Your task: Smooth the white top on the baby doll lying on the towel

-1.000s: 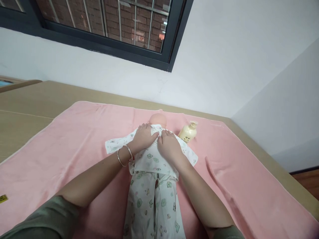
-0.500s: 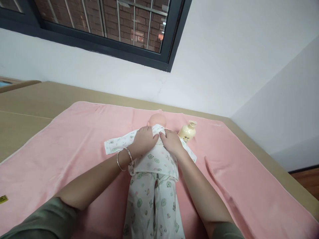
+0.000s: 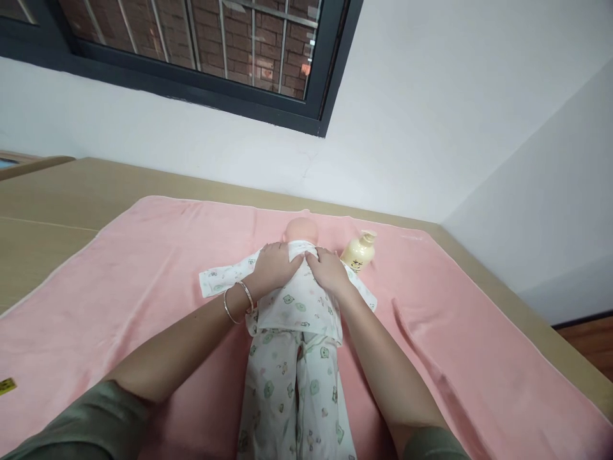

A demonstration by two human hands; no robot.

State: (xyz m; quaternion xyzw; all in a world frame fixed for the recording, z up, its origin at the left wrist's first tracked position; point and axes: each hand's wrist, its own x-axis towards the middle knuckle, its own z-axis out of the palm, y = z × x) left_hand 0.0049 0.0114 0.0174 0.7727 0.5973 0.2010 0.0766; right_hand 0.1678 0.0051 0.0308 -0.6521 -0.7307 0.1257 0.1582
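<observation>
Both hands flat on the doll's [image 3: 301,230] printed top [image 3: 299,300] at the collar: left hand [image 3: 274,268], right hand [image 3: 327,271], gripping nothing. Risk: a sideways tug bunches the collar. The lotion bottle [image 3: 358,251] sits just beside the right hand, so a stray wrist could tip it onto the pink blanket [image 3: 143,255].

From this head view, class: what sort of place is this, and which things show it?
Probably an indoor baby-care practice room: a baby doll in printed clothes lies on a pink towel over a table, a lotion bottle beside it, under a barred window.
</observation>
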